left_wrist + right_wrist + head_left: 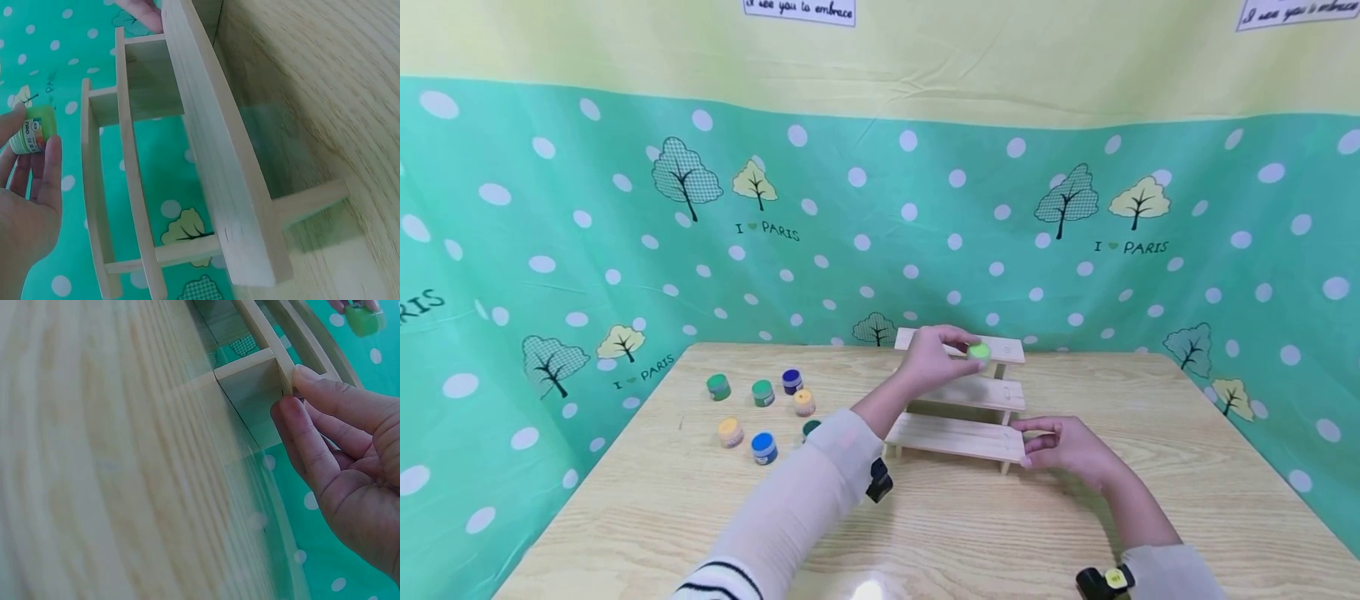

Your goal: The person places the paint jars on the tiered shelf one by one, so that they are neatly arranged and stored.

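Note:
My left hand [928, 360] grips a small jar with a light green lid [979, 352] near the right end of the top step of a three-tier wooden stand [955, 437]. In the left wrist view the jar [32, 130] shows a printed label, held between thumb and fingers. At the stand's front right, my right hand [1067, 450] pinches the end of the lowest step. The right wrist view shows the right thumb and fingertips [294, 409] on either side of that board's edge.
Left of the stand, several small paint jars stand on the wooden table [647, 500]: green [718, 387], another green [763, 392], dark purple [792, 382], yellow-orange [804, 403], peach [730, 432] and blue [764, 448]. A dark green jar [810, 428] is partly behind my left sleeve. A patterned curtain [820, 208] hangs behind.

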{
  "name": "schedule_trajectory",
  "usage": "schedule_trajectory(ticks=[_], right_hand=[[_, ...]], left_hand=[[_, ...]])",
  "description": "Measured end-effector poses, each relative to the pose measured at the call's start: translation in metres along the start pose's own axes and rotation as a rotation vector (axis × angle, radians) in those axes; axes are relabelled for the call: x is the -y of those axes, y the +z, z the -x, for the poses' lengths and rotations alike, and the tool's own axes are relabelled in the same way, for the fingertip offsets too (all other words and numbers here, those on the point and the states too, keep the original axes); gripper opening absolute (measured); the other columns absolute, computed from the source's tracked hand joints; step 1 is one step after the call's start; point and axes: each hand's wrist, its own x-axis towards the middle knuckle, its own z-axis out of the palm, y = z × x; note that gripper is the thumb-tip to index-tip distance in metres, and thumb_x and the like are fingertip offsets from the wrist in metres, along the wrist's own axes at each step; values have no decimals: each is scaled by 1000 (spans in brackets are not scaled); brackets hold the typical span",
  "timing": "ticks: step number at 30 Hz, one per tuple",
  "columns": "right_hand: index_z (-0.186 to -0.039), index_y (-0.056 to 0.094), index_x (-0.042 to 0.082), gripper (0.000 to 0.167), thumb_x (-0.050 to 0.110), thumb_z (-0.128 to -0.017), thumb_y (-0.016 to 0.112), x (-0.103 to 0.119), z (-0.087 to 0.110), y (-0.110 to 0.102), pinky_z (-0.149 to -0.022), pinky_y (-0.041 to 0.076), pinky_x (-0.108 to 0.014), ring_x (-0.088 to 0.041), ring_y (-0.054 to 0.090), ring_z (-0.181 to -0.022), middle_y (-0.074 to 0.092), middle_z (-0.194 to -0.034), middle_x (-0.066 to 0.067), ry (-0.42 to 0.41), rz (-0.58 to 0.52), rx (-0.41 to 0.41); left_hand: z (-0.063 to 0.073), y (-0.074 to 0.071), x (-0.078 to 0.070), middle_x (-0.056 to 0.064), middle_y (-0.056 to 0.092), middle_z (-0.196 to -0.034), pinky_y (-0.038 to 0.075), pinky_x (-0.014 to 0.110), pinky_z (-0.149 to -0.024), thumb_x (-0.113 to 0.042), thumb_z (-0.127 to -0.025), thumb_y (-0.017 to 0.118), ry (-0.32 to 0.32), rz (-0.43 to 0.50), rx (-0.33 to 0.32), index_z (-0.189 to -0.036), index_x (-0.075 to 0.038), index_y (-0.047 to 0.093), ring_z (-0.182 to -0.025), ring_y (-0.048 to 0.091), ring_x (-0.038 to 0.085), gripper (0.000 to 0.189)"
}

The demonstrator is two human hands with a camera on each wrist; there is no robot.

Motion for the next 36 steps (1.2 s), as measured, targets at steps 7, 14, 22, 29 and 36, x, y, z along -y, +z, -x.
schedule_trajectory(ticks=[7,14,22,29,36], right_hand=[[-130,57,-6,62,6,-75,83,0,0,1,-77,57,-32,-25,64,-93,67,-106,-13,-3,18,-3],[-131,56,-5,64,6,-74,83,-1,0,1,-79,57,-32,-25,63,-96,68,-106,-13,-10,19,6],[-130,56,-7,62,6,-75,83,-3,0,-1,-77,57,-32,-25,63,-95,67,-104,-13,-26,10,13],[-131,56,-7,63,6,-75,82,-3,1,-2,-77,57,-31,-26,63,-95,67,-105,-14,-41,14,18],[-131,56,-7,63,7,-76,82,-2,1,-1,-78,57,-31,-26,63,-96,67,-105,-14,-42,17,20]], left_hand=[[-9,6,2,-5,72,-99,52,21,-81,-16,-75,86,-2,-28,-28,-105,-11,76,-89,63,6,32],[-18,10,2,-9,70,-94,51,20,-78,-18,-78,84,-59,-42,-29,-107,-14,76,-91,62,7,31],[-29,17,7,-11,70,-87,53,20,-73,-17,-78,84,-103,-5,-46,-106,-14,76,-85,63,6,30],[-38,25,5,-8,70,-88,55,20,-65,-17,-79,83,-126,-7,-54,-107,-14,75,-81,62,3,29],[-43,30,3,-5,71,-93,54,18,-65,-16,-79,83,-147,-41,-49,-110,-13,74,-82,62,3,32]])
